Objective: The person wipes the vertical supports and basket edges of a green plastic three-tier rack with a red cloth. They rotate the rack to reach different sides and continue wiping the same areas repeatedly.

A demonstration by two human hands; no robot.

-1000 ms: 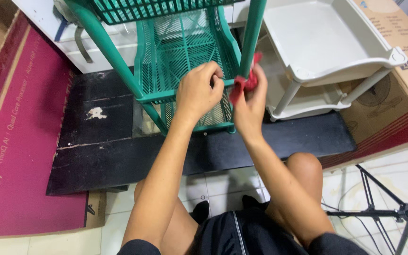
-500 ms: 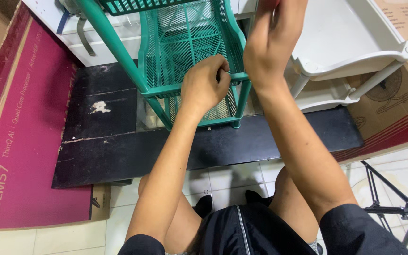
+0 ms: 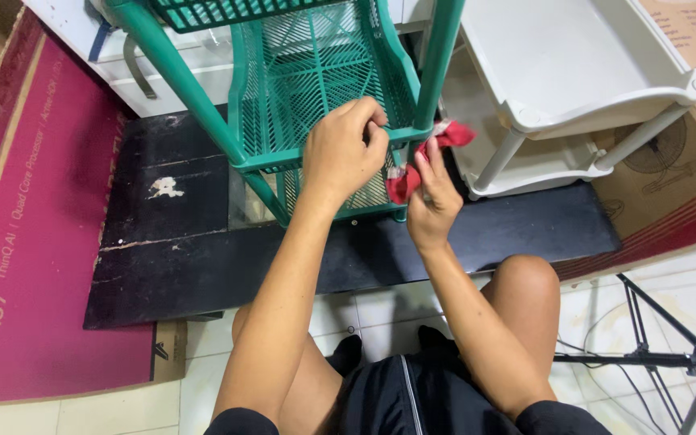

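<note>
Red cloth [image 3: 424,158] pinched in right hand [image 3: 431,199] beside green rack [image 3: 316,89], left hand [image 3: 341,153] clenched on its rim.

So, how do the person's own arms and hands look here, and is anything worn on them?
Both arms are bare from the upper arm down. The left hand and the right hand wear no gloves, and no rings, watch or bracelet can be seen. Dark short sleeves show only at the bottom edge, by the shoulders.
</note>
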